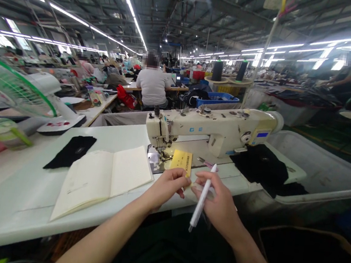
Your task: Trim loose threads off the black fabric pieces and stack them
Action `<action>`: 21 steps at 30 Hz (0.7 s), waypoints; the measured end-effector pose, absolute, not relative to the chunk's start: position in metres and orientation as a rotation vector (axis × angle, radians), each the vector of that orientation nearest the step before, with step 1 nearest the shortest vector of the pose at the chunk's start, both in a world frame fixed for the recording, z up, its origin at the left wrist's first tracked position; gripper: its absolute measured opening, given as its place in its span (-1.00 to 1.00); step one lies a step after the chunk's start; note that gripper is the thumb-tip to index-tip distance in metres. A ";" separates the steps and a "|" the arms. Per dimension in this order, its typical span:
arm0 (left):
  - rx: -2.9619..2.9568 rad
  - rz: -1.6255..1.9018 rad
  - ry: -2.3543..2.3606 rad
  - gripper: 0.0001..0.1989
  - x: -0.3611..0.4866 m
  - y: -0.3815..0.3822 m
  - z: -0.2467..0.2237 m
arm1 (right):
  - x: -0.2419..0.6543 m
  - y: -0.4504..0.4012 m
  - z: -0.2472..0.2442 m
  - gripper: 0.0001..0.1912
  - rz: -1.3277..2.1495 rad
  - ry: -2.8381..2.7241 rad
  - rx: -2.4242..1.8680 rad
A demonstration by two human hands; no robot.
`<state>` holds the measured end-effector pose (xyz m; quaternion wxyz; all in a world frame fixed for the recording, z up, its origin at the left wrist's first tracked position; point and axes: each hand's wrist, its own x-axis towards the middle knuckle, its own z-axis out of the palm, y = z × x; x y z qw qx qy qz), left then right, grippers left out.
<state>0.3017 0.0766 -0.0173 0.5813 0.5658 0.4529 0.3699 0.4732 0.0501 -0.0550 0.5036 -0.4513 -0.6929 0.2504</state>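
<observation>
A white pen (201,201) slants through the fingers of my right hand (222,205), which is closed around it. Close beside it, my left hand (168,188) has curled fingers at the lower edge of a yellow booklet (182,160). Whatever the left fingertips pinch, if anything, is too small or hidden to name. The yellow booklet lies by the needle area of a white sewing machine (207,129). To the left, an open notebook (93,179) with pale, mostly blank pages rests on the table. Small scissors (206,162) lie behind my right hand.
Folded black fabric (72,151) lies on the table's left side, and more black cloth (261,165) is heaped at the machine's right. A green-rimmed fan (17,86) stands far left. A large pale bin (324,167) borders the right. A person (152,84) sits ahead.
</observation>
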 end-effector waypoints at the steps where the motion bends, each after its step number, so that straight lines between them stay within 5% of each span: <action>1: 1.306 0.873 1.064 -0.82 0.302 0.077 -0.018 | 0.473 0.050 -0.055 -0.70 0.596 -1.672 -1.095; 21: 1.041 0.907 1.023 -0.87 0.309 0.077 -0.020 | 0.475 0.049 -0.049 -0.64 0.438 -1.742 -1.029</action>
